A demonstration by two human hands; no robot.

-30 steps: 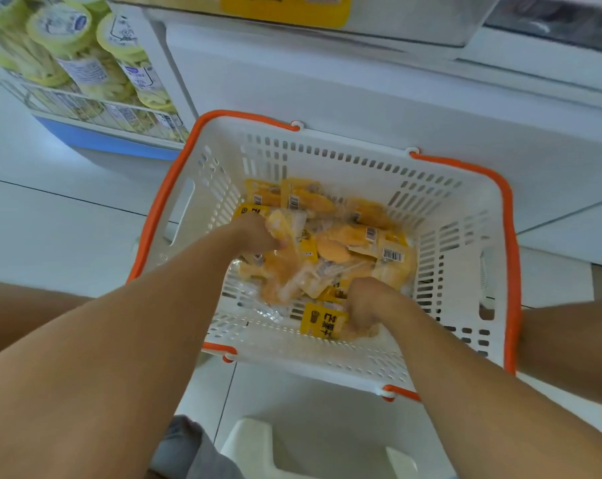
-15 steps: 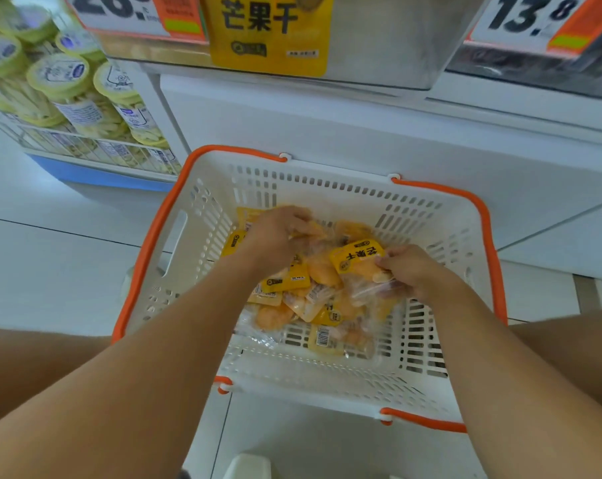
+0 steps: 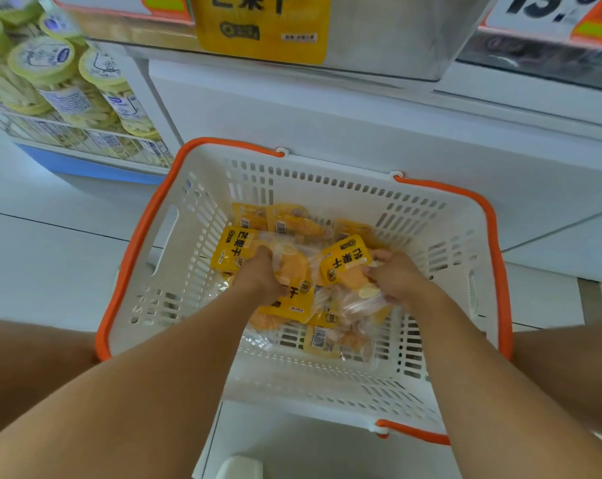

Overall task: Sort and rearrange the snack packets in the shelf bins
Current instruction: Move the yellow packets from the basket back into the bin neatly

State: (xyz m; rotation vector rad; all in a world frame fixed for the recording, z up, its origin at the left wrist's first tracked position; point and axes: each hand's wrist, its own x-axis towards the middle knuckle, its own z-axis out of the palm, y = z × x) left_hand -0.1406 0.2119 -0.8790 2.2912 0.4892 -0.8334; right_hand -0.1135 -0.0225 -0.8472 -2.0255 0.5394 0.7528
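Head view, left hand (image 3: 258, 276) and right hand (image 3: 398, 278) each grasping packets (image 3: 344, 259), tilted, in basket (image 3: 195, 216)

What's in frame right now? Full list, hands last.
basket: one, white with orange rim, on the floor, centre.
snack packets: a pile, too overlapped to count, yellow and clear, inside the basket.
jars: several, green lids, wire rack at upper left.
sign: one, yellow, shelf edge above the basket.
price tag: one, white and orange, upper right.
left hand: grips packets.
right hand: pinches a packet.
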